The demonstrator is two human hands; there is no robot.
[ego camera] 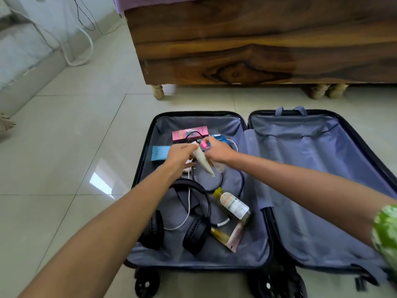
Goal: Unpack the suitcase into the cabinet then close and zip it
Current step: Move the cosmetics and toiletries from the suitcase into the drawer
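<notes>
An open suitcase (300, 190) lies flat on the tiled floor. Over its left half, the left hand (179, 157) pinches a cream tube (203, 161) while the right hand (217, 152) grips a pink-capped bottle (205, 145), apparently lifting both out. Headphones (191, 220) and bottles remain inside.

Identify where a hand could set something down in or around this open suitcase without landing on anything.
Free: the suitcase's zipped right half, and floor tiles left of it. Crowded: the left half, with headphones, bottles, cables, pink box and both hands.
</notes>
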